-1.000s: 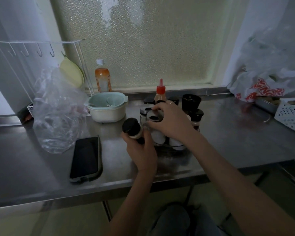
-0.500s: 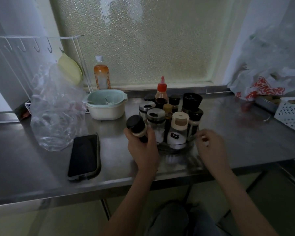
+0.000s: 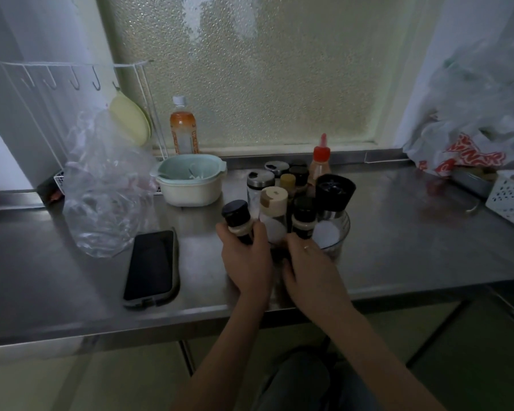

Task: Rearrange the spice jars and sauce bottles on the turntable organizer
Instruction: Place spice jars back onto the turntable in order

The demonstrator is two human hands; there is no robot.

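Both forearms reaching in from the bottom, bare. Left hand (image 3: 247, 256) wrapped tight round something, thumb on the near side. Right hand (image 3: 312, 268) just beside it, palm down, fingers (image 3: 294, 241) curled forward, ring on one.

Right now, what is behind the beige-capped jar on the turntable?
A steel-lidded shaker, a yellow-capped bottle and dark-capped jars. Their lower parts are hidden; the right hand covers the turntable's front rim.
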